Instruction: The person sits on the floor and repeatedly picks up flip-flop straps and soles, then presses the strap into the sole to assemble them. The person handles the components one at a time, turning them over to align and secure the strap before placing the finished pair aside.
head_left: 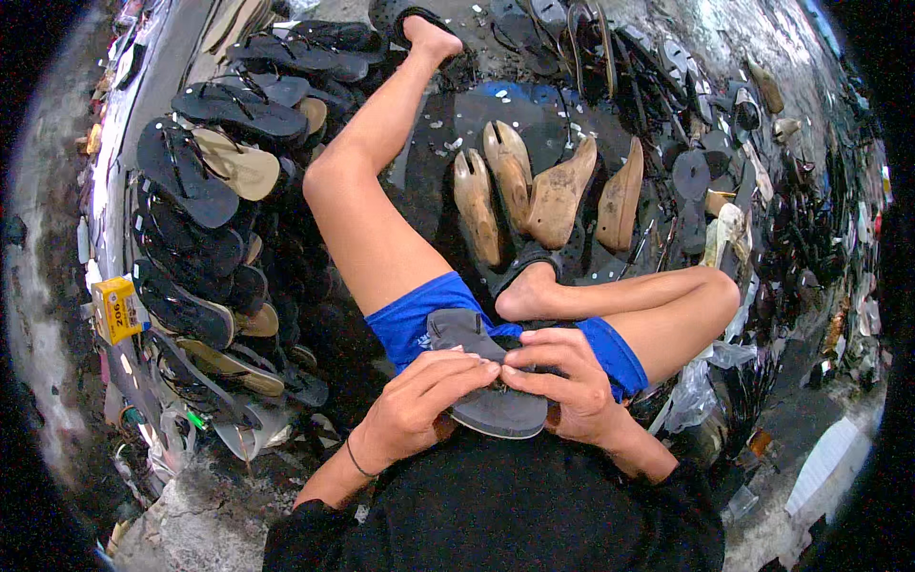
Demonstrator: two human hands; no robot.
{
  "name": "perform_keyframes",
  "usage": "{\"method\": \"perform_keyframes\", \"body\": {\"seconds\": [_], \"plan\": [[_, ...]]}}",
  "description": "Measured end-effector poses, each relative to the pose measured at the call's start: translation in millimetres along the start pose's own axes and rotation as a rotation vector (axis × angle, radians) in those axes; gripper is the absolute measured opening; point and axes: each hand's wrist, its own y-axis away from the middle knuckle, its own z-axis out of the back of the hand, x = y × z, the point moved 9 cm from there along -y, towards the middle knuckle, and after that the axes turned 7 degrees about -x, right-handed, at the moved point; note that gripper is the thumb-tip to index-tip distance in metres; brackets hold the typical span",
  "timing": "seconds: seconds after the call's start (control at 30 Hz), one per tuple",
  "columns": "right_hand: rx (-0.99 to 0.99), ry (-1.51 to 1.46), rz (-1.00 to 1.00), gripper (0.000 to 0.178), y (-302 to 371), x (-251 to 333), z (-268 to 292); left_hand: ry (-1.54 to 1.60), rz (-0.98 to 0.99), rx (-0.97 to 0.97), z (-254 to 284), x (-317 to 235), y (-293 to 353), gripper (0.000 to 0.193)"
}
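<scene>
A dark grey flip-flop sole [500,412] lies across my lap, over the blue shorts [416,313]. My left hand [426,398] grips its left side, with fingertips pressed on the upper face. From the other side my right hand [564,381] holds it too, thumb underneath or hidden and fingers bent over the top. The fingertips of both hands meet near the middle of the sole. Whatever small part lies under them is hidden. One end of the sole points away from me, and its rounded end faces my black shirt.
Wooden shoe lasts [562,195] stand on a dark surface ahead. Piled flip-flops [191,172] fill the left side, with a yellow box [118,310] beside them. Scraps and a clear plastic bag [691,396] litter the right. A white sheet piece [823,467] lies at the lower right.
</scene>
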Motion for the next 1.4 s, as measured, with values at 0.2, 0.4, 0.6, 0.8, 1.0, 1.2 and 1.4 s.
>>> {"method": "perform_keyframes", "body": {"seconds": [0.2, 0.4, 0.6, 0.8, 1.0, 1.2, 1.4], "plan": [[0.174, -0.476, -0.323, 0.042, 12, -43, -45, 0.085, 0.164, -0.037, -5, 17, 5, 0.041], [-0.190, 0.543, -0.495, 0.088, -41, -200, -6, 0.492, 0.494, -0.548, 46, 64, -1, 0.026], [-0.288, 0.892, -0.369, 0.076, -53, -264, -22, 1.214, 0.711, -0.221, -30, 86, -2, 0.057], [-0.023, 0.440, -0.716, 0.074, -35, -286, -136, 1.170, 0.636, -0.186, -56, 119, -7, 0.077], [-0.184, -0.794, -0.877, 0.059, 0, -175, -31, 1.313, 0.504, -0.472, -23, 161, -28, 0.054], [-0.057, -0.740, -0.936, 0.068, 26, -37, -4, 1.126, 0.631, -0.544, -27, 173, -20, 0.054], [-0.014, 0.239, -0.323, 0.069, -19, -6, -51, 1.533, 0.621, -0.489, -72, 158, 4, 0.093]]}}
